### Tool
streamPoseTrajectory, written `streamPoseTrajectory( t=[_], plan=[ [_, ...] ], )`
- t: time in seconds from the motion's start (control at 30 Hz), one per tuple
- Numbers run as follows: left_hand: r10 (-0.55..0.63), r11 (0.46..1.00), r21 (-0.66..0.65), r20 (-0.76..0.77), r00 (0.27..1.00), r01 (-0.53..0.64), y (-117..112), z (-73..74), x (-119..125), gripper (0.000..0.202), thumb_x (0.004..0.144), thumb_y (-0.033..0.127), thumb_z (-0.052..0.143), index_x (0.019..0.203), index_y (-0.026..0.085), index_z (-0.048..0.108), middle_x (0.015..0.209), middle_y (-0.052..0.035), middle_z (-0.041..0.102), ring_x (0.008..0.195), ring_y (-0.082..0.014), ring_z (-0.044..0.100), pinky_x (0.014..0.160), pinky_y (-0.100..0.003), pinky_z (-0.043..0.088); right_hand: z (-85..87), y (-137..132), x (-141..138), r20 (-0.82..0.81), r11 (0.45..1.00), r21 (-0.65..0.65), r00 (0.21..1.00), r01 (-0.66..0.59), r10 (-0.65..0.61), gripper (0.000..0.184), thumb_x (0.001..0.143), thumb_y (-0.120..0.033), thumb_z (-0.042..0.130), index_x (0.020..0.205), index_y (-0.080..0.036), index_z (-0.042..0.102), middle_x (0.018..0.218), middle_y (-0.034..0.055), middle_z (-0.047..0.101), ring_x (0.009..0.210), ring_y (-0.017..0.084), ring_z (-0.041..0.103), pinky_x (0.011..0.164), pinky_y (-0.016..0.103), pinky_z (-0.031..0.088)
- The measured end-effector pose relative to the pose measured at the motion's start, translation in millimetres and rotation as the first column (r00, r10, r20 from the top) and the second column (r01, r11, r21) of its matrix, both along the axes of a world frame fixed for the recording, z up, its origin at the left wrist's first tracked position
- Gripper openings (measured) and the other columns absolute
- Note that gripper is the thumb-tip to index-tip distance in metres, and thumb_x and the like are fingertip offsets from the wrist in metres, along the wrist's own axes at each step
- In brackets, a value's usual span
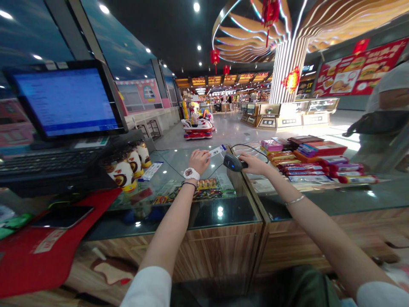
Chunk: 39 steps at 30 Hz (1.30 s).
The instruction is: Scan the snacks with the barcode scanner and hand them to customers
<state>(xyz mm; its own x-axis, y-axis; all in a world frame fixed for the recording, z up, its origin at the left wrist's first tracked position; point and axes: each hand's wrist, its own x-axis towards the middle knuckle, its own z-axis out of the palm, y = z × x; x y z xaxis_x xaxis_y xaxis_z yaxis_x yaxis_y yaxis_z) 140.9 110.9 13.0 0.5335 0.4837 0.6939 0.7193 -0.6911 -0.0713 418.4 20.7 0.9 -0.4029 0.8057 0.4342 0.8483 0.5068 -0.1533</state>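
Note:
My right hand point(254, 164) is wrapped round the handle of a dark barcode scanner point(234, 163) above the glass counter. The scanner's head points left and shows a small blue light. In my left hand point(199, 161), fingers pinch the near end of a white card with a blue edge point(217, 151). The card's far end lies just left of the scanner, apart from it. A white watch point(191, 173) is on my left wrist. A similar card point(151, 171) lies on the counter further left.
Left stand a monitor point(67, 98), a keyboard point(44, 164) and several printed cups point(121, 172). A phone point(64, 216) rests on a red mat point(54, 260). Candy rolls point(306, 172) and boxes point(322, 148) cover the right counter. A person point(383, 115) is beyond it, far right.

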Motion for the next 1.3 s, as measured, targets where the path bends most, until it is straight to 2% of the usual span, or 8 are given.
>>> streamPoseTrajectory(
  t=[0.23, 0.63, 0.87, 0.97, 1.03, 1.1, 1.2, 1.3],
  plan=[
    [-0.015, 1.000, 0.003, 0.003, 1.000, 0.015, -1, -1.5, 1, 0.024, 0.089, 0.021, 0.056, 0.107, 0.024, 0.071, 0.116, -0.0064, 0.072, 0.108, -0.0251, 0.063, 0.109, -0.048, 0.040, -10.2, 11, 20, 0.019, 0.999, -0.043, 1.000, 0.014, -0.014, 0.034, 0.067, -0.014, 0.069, 0.101, -0.016, 0.066, 0.108, 0.0094, 0.066, 0.098, 0.024, 0.066, 0.086, 0.031, 0.051],
    [-0.033, 0.999, -0.004, -0.004, 0.999, 0.033, -4, -0.4, 3, 0.024, 0.089, 0.020, 0.057, 0.107, 0.025, 0.071, 0.116, -0.0058, 0.072, 0.109, -0.0244, 0.064, 0.110, -0.048, 0.039, -15.5, 18, 28, 0.053, 0.992, -0.123, 0.998, 0.026, -0.019, 0.024, 0.068, -0.012, 0.070, 0.092, -0.015, 0.069, 0.099, 0.0088, 0.069, 0.090, 0.022, 0.067, 0.083, 0.031, 0.053],
    [-0.049, 0.999, -0.001, 0.021, 0.999, 0.050, -13, 2.4, 6, 0.023, 0.090, 0.021, 0.056, 0.107, 0.025, 0.071, 0.117, -0.0065, 0.072, 0.109, -0.0234, 0.064, 0.110, -0.048, 0.039, -14.0, 18, 31, 0.012, 0.983, -0.185, 1.000, -0.018, 0.020, 0.046, 0.056, 0.003, 0.051, 0.094, -0.015, 0.069, 0.103, 0.0088, 0.072, 0.100, 0.024, 0.067, 0.092, 0.035, 0.052],
    [-0.055, 0.998, 0.007, 0.031, 0.998, 0.055, -19, 5.1, 8, 0.023, 0.091, 0.022, 0.056, 0.108, 0.025, 0.071, 0.117, -0.0065, 0.072, 0.108, -0.0234, 0.064, 0.109, -0.049, 0.040, -7.5, 15, 27, -0.080, 0.997, -0.079, 0.997, -0.016, 0.010, 0.048, 0.058, 0.003, 0.047, 0.095, -0.017, 0.070, 0.112, 0.0086, 0.071, 0.109, 0.024, 0.066, 0.099, 0.038, 0.050],
    [-0.053, 0.999, 0.015, 0.033, 0.998, 0.053, -23, 6.9, 9, 0.022, 0.090, 0.022, 0.056, 0.107, 0.024, 0.071, 0.116, -0.0065, 0.072, 0.107, -0.0230, 0.064, 0.110, -0.048, 0.039, -1.6, 11, 17, -0.154, 0.996, 0.077, 0.988, 0.033, -0.021, 0.049, 0.061, 0.001, 0.046, 0.100, -0.018, 0.069, 0.116, 0.0092, 0.069, 0.114, 0.024, 0.063, 0.104, 0.042, 0.047],
    [-0.047, 0.999, 0.025, 0.037, 0.998, 0.046, -27, 8.5, 11, 0.021, 0.090, 0.022, 0.058, 0.106, 0.024, 0.070, 0.114, -0.0062, 0.072, 0.106, -0.0227, 0.064, 0.110, -0.047, 0.038, 3.8, 4, 2, -0.211, 0.969, 0.235, 0.977, 0.078, -0.028, 0.051, 0.065, 0.000, 0.045, 0.107, -0.019, 0.067, 0.120, 0.0095, 0.067, 0.119, 0.025, 0.059, 0.107, 0.046, 0.045],
    [-0.047, 0.998, 0.039, 0.033, 0.998, 0.045, -32, 10.2, 14, 0.018, 0.089, 0.023, 0.059, 0.103, 0.023, 0.070, 0.111, -0.0048, 0.072, 0.102, -0.0223, 0.065, 0.111, -0.045, 0.037, 7.6, -7, -21, -0.189, 0.930, 0.361, 0.982, 0.073, -0.004, 0.055, 0.073, -0.003, 0.045, 0.121, -0.021, 0.062, 0.129, 0.0101, 0.062, 0.124, 0.026, 0.055, 0.109, 0.049, 0.043],
    [-0.059, 0.997, 0.047, 0.022, 0.998, 0.058, -37, 11.2, 15, 0.018, 0.089, 0.024, 0.058, 0.103, 0.023, 0.069, 0.110, -0.0038, 0.072, 0.099, -0.0216, 0.065, 0.112, -0.044, 0.035, 4.5, -12, -38, -0.103, 0.918, 0.393, 0.994, 0.060, -0.021, 0.058, 0.076, -0.004, 0.045, 0.131, -0.021, 0.057, 0.142, 0.0110, 0.054, 0.132, 0.027, 0.049, 0.115, 0.052, 0.036]
  ],
)
